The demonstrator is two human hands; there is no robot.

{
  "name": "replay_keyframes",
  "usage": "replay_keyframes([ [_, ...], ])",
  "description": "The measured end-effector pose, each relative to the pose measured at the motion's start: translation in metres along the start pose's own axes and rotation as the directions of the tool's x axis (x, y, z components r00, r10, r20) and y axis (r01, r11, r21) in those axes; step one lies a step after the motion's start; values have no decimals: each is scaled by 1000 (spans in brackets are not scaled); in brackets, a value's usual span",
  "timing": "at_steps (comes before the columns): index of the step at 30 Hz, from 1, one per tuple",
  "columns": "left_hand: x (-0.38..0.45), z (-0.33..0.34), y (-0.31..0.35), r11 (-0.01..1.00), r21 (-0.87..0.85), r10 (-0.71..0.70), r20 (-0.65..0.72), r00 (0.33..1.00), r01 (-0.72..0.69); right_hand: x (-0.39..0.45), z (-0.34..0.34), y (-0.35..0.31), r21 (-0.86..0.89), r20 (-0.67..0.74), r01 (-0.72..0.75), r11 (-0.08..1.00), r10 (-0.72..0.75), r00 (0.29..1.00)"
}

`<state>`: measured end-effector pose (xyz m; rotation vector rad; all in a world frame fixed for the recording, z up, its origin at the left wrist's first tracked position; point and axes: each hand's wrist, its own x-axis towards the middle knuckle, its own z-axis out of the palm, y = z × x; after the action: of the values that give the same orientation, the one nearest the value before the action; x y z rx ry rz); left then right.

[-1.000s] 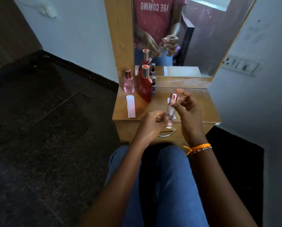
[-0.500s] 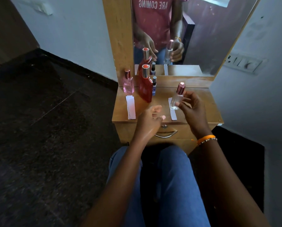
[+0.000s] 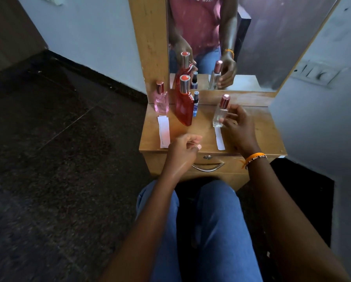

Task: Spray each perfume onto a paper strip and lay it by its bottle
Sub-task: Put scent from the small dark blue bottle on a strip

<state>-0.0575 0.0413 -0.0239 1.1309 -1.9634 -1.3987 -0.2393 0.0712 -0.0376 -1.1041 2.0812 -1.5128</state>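
A clear perfume bottle (image 3: pixel 219 113) with a rose metal cap stands upright on the wooden dressing table (image 3: pixel 266 137), at the far end of a white paper strip (image 3: pixel 220 139). My right hand (image 3: pixel 239 128) is beside it, fingertips still around its right side. My left hand (image 3: pixel 182 148) hovers over the table's front edge, fingers loosely curled, holding nothing. A pink bottle (image 3: pixel 161 101) stands at the back left with a wider white strip (image 3: pixel 164 132) in front of it. A tall red bottle (image 3: pixel 184 105) and a small blue vial (image 3: pixel 195 105) stand in the middle, with no strip by them.
A mirror (image 3: pixel 262 37) rises behind the table and reflects the bottles and a person's hands. A drawer with a metal handle (image 3: pixel 208 167) sits below the top. A wall with a switch plate (image 3: pixel 317 73) is close on the right. Dark floor lies to the left.
My right hand carried the clear bottle forward from above my lap and set it down at the head of the right strip. My left hand let go of it and drew back left.
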Motion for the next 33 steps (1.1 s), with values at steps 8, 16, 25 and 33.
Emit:
replay_keyframes([
  [8, 2, -22, -9, 987, 162, 35, -265, 964, 8, -55, 26, -26, 14, -264, 22, 1000, -18, 964],
  [16, 8, -46, -28, 941, 322, -8, -278, 961, 101, -68, 93, -55, -156, 142, 21, 987, 1, 990],
  [25, 11, -53, -32, 945, 319, 6, -234, 972, 71, -56, 121, -64, 5, -5, -232, 973, 232, 973],
  [33, 13, -53, -35, 961, 262, -25, -238, 971, 89, -53, 123, -65, -66, -16, -197, 978, 196, 980],
])
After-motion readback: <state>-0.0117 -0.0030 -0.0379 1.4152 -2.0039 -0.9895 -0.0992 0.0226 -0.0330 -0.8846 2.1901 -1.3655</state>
